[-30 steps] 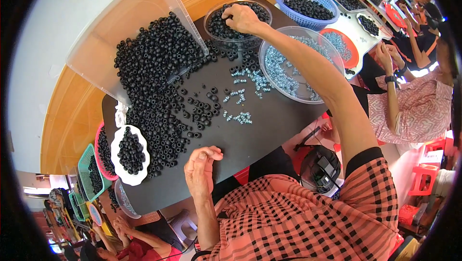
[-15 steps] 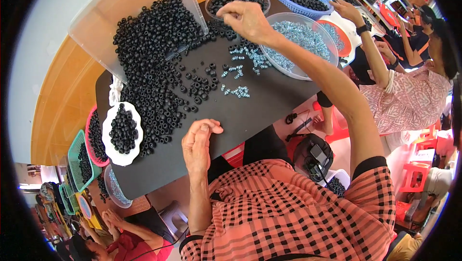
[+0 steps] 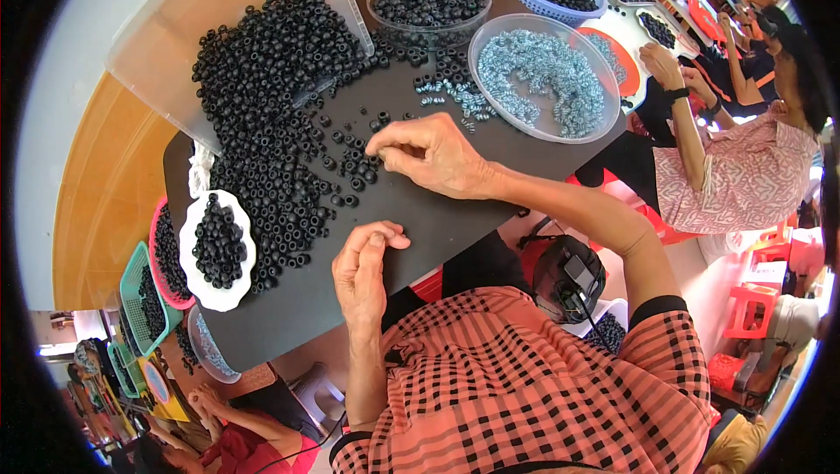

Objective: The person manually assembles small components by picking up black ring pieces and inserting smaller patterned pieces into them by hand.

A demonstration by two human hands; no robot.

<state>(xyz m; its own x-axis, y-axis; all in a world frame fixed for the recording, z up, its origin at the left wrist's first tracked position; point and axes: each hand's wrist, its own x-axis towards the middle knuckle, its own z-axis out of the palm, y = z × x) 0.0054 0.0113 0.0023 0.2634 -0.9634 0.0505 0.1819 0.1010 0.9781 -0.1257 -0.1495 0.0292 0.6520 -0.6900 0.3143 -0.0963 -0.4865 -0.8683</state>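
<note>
Your right grip [image 3: 433, 157] reaches across the dark grey counter [image 3: 451, 229], back of the hand upward, wrist nearly straight, elbow bent and out to your right. Thumb and forefinger draw together at the tips, right beside the loose, small, round, hollow black pieces [image 3: 357, 168]; I cannot tell whether anything is pinched between them. Those pieces lie at the edge of a large heap, which spills from a translucent rectangular plastic tub [image 3: 162, 59] tipped on its side.

Your left grip [image 3: 360, 275] is raised near the counter's front edge, forearm upright, fingers curled over to the right and thumb folded against them; whether it encloses something, I cannot tell.

Beyond your right wrist, small blue-and-silver coiled pieces [image 3: 455, 100] lie on the counter beside a clear round plastic bowl [image 3: 541, 100] of the same. A white scalloped plate [image 3: 226, 303] of black pieces sits left of the heap.
</note>
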